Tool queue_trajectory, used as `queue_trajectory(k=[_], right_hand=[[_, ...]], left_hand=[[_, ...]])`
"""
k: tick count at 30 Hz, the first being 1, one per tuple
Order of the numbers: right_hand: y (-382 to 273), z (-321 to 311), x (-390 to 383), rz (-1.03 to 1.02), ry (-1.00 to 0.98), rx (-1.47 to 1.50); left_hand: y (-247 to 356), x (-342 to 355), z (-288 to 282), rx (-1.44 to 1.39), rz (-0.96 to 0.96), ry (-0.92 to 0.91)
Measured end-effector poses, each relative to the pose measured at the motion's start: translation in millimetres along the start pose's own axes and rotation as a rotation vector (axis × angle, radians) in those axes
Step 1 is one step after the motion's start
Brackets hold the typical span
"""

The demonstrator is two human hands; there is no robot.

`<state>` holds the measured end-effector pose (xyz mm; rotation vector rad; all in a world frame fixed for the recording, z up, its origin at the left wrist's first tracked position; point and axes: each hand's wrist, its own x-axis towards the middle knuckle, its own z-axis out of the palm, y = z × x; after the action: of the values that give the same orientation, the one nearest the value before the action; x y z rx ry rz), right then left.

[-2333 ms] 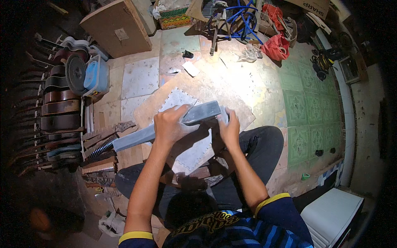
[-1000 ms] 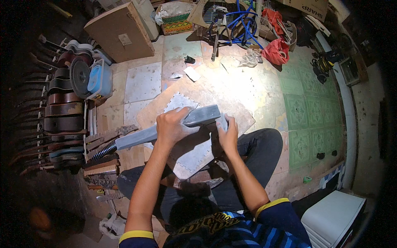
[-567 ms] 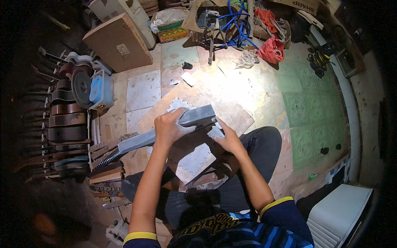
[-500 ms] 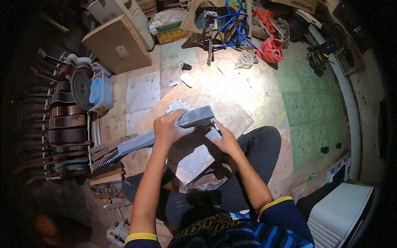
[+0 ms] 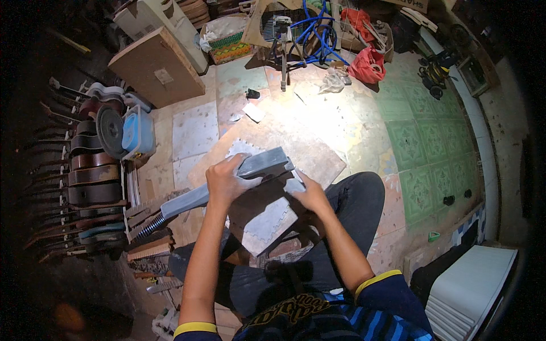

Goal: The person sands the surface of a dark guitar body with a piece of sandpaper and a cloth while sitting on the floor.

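My left hand [image 5: 226, 179] is wrapped round a long grey piece [image 5: 264, 161] with a blocky, squared end. Its narrower part slants down to the left and meets a dark, coil-like ribbed section [image 5: 150, 227]. Just below the blocky end, my right hand [image 5: 310, 193] pinches a small pale grey pad [image 5: 293, 183], which may be folded sanding paper. The pad is close to the piece's right end; whether it touches is hard to see. Pale dust coats the fingers of both hands. Under them lies a light mat with jigsaw edges [image 5: 267, 224], partly in shadow.
Several guitar bodies [image 5: 91, 193] stand in a row at the left, beside a blue tub [image 5: 132, 129]. A brown board [image 5: 156, 68] leans at the back left. Blue hose [image 5: 324, 40] and a red bag [image 5: 368, 65] lie at the back. A white ribbed case [image 5: 472, 284] is at the lower right.
The grey piece and my left hand have shifted slightly left in the picture. The block end sits a little lower, and my right hand stays beside it with the pad.
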<state>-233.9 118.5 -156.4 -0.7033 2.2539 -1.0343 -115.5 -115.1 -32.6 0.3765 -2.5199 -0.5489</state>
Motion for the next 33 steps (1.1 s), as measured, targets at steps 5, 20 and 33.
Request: queue_trajectory(k=[5,20,33], right_hand=[[-22,-7,7,0.014,0.387,0.189],[-39,53,7,-0.088,0.694,0.166],[-31,24,13,-0.078,0.548,0.095]], left_hand=[[-2,-5,-3,0.017,-0.009,-0.004],[-6,1,-5,0.045,-0.036,-0.014],[5,0,-6,0.007,-0.039,-0.012]])
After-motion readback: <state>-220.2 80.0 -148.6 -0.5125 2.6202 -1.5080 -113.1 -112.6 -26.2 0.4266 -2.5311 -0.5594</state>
